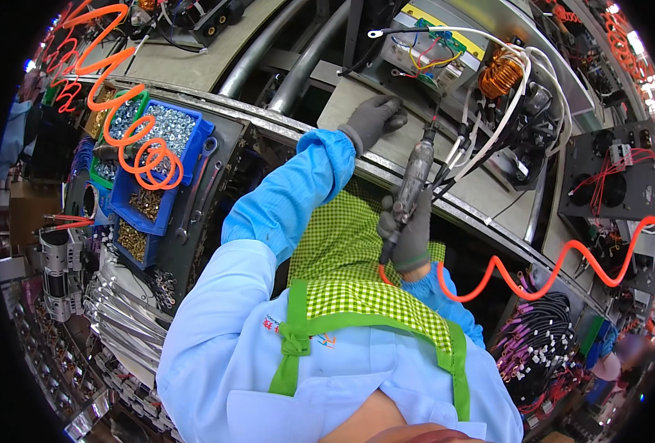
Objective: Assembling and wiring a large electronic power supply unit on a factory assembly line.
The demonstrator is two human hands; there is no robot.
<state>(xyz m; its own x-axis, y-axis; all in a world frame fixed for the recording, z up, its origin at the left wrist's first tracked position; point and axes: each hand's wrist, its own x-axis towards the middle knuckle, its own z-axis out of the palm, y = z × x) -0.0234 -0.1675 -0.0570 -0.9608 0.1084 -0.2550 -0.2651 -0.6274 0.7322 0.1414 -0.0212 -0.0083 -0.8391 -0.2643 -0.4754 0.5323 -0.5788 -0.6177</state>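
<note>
My right hand (415, 235), in a dark grey glove, is wrapped round an air screwdriver (420, 161) with a worn metal body. An orange coiled hose runs by its lower end. The driver's bit points up at the front edge of an open metal chassis (409, 63); I cannot tell whether it touches a screw. My left hand (374, 122), gloved in grey, is at the bench edge just left of the driver, fingers curled in; what they hold, if anything, is hidden. A green circuit board (446, 46), a copper coil (500, 74) and thick white cables (523, 96) sit in the chassis.
Blue bins (171, 122) of screws and brass fittings stand at the left, with wrenches (197, 192) beside them. An orange coiled hose (124, 96) hangs over the bins. At the right are a black fan panel (614, 177) and a bundle of black cables (538, 328).
</note>
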